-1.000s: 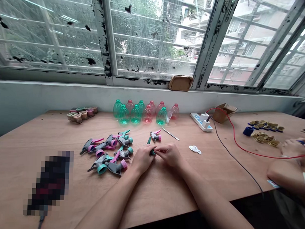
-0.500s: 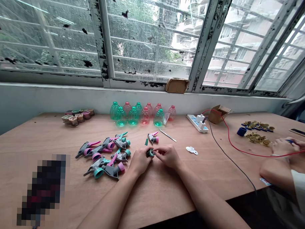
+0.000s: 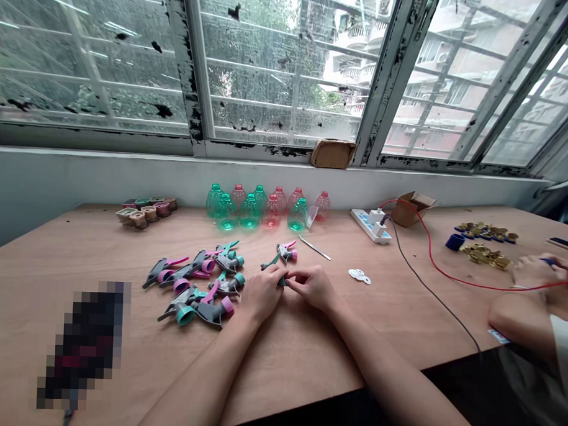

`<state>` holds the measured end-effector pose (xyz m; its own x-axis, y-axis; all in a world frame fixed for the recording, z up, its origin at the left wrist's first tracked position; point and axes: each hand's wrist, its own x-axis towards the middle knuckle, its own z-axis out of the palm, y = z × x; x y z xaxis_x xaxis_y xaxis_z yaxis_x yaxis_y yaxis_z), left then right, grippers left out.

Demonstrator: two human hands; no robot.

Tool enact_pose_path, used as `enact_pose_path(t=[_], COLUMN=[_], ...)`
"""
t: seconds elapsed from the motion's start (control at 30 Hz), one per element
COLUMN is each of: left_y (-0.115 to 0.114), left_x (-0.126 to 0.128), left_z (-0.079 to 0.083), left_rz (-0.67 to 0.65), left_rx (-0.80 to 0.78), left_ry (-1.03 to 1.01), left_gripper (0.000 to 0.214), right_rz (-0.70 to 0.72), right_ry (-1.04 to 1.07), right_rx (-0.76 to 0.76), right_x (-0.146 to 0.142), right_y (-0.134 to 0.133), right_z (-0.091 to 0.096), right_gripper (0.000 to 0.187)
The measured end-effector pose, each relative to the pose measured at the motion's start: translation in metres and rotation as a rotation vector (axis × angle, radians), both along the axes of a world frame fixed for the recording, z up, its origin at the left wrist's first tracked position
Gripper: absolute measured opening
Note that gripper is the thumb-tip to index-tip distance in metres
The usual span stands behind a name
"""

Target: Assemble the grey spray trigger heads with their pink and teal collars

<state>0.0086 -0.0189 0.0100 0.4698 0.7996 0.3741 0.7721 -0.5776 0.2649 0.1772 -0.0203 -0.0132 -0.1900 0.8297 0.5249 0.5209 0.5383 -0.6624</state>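
My left hand (image 3: 262,293) and my right hand (image 3: 313,286) meet over the middle of the wooden table (image 3: 307,350). Both are closed on a small grey and teal spray trigger head (image 3: 273,262), whose teal lever sticks out to the upper left of my fingers. A pile of several more trigger heads (image 3: 198,281) in grey, pink and teal lies just left of my left hand. One single trigger head with pink parts (image 3: 287,253) lies just beyond my hands.
Green and pink bottles (image 3: 265,209) stand in rows by the wall. Small caps (image 3: 144,211) sit at the back left. A metal tool (image 3: 314,247), white discs (image 3: 360,276), a power strip (image 3: 372,225) with cables, and gold parts (image 3: 485,245) lie right. Another person's hands (image 3: 538,271) work at far right.
I have turned the trigger head in my fingers: its teal cap faced me half a second ago, and now its lever points up and left. My hands stay in place.
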Motion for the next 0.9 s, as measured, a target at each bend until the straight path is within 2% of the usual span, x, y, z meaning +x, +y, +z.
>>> enact_pose_path(t=[0.5,0.57,0.73,0.8,0.9], left_y=[0.0,0.001,0.003,0.003,0.003], left_x=[0.006,0.007,0.008,0.009,0.009], left_z=[0.005,0.004,-0.004,-0.006,-0.008], left_rz=[-0.003,-0.016,-0.043,-0.05,-0.056], left_rx=[-0.035,-0.04,-0.136,-0.204,-0.249], left_ry=[0.115,0.046,-0.353,-0.433,-0.472], left_gripper=[0.027,0.026,0.031,0.032,0.028], right_rz=[0.014,0.016,-0.029,-0.045,-0.047], right_ry=[0.113,0.15,0.308,0.34,0.259], right_rx=[-0.095,-0.106,-0.026,-0.009,0.019], right_x=[-0.002,-0.002,0.0,0.002,0.006], right_y=[0.003,0.003,0.003,0.003,0.001], right_z=[-0.005,-0.005,-0.002,-0.002,-0.001], right_gripper=[0.026,0.026,0.026,0.023,0.018])
